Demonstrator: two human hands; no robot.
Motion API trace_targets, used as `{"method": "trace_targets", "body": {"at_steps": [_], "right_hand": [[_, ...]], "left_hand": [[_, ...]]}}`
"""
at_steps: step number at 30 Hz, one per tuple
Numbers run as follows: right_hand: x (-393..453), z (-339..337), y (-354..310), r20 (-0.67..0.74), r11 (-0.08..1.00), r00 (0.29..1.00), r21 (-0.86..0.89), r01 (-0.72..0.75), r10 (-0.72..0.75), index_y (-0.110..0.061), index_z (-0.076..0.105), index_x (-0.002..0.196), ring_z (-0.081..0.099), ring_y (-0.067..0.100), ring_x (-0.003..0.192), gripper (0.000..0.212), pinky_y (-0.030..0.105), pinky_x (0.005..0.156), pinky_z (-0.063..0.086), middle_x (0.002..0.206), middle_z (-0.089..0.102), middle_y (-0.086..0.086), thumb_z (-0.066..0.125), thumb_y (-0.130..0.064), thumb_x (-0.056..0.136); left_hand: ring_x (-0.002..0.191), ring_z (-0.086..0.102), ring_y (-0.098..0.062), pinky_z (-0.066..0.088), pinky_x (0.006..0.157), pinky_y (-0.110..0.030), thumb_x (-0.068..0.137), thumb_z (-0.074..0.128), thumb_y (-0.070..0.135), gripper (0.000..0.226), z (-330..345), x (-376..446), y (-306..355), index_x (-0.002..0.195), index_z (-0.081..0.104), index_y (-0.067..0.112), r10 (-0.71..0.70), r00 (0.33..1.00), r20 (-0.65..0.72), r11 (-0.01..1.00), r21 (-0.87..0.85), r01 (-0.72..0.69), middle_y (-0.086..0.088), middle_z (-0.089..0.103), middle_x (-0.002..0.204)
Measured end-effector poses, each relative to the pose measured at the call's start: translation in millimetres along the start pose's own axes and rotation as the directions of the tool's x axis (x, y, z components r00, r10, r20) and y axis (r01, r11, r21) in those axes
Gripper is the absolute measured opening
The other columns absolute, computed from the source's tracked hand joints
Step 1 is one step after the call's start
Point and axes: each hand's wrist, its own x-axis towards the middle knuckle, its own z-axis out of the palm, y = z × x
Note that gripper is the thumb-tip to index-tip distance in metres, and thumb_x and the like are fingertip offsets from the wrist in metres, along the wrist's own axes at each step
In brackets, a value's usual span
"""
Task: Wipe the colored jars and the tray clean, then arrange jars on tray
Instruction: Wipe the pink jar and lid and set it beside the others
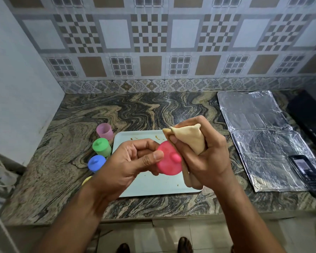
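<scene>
My left hand grips a pink lid with a small knob, held above the tray. My right hand clutches a beige cloth, bunched against the lid's right edge. Below them lies a pale blue tray with brown smears near its far edge. Left of the tray stand a lidless pink jar, a green lidded jar and a blue lidded jar. A yellow jar peeks out beside my left wrist, mostly hidden.
The marbled stone counter ends at a tiled wall behind and a white wall on the left. A sheet of foil covers the counter's right side, with a dark phone on its near corner. The front edge is close to me.
</scene>
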Motion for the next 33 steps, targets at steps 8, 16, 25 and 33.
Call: {"method": "trace_targets", "body": {"at_steps": [8, 16, 25, 33], "right_hand": [[8, -1, 8, 0.109, 0.927, 0.981, 0.325, -0.188, 0.161, 0.000, 0.066, 0.098, 0.066, 0.009, 0.078, 0.007, 0.021, 0.070, 0.052, 0.084, 0.073, 0.003, 0.070, -0.003, 0.093], [4, 18, 6, -0.312, 0.876, 0.892, 0.456, -0.160, 0.326, -0.004, 0.066, 0.103, 0.066, 0.013, 0.082, 0.011, 0.025, 0.072, 0.055, 0.089, 0.071, 0.003, 0.072, -0.010, 0.098], [-3, 21, -9, -0.407, 0.909, 0.874, 0.408, -0.084, 0.263, 0.001, 0.061, 0.101, 0.069, 0.005, 0.079, 0.016, 0.019, 0.072, 0.055, 0.083, 0.073, -0.008, 0.072, -0.009, 0.094], [-10, 27, -10, -0.483, 1.000, 0.876, -0.002, -0.019, 0.015, -0.016, 0.063, 0.101, 0.076, 0.015, 0.079, 0.017, 0.037, 0.065, 0.060, 0.094, 0.076, -0.008, 0.078, -0.020, 0.094]], "left_hand": [[0.071, 0.067, -0.014, 0.057, 0.068, -0.022, 0.065, 0.095, 0.051, 0.049, -6, 11, 14, 0.092, 0.078, 0.013, -0.081, 0.994, 0.068, 0.995, -0.056, 0.085, -0.006, 0.071, 0.081], [0.095, 0.068, -0.020, 0.057, 0.076, -0.027, 0.060, 0.101, 0.032, 0.073, 33, 13, -8, 0.115, 0.060, 0.006, 0.170, 0.981, -0.091, 0.985, -0.001, -0.171, -0.008, 0.072, 0.105], [0.097, 0.071, -0.020, 0.058, 0.086, -0.028, 0.074, 0.085, 0.023, 0.034, 34, 14, -18, 0.107, 0.077, 0.020, 0.221, 0.950, -0.219, 0.964, -0.098, -0.246, -0.010, 0.077, 0.104], [0.080, 0.072, -0.009, 0.057, 0.074, -0.020, 0.080, 0.079, 0.009, 0.027, 43, 15, -18, 0.106, 0.077, 0.015, 0.213, 0.910, -0.355, 0.955, -0.123, -0.271, -0.003, 0.080, 0.093]]}}
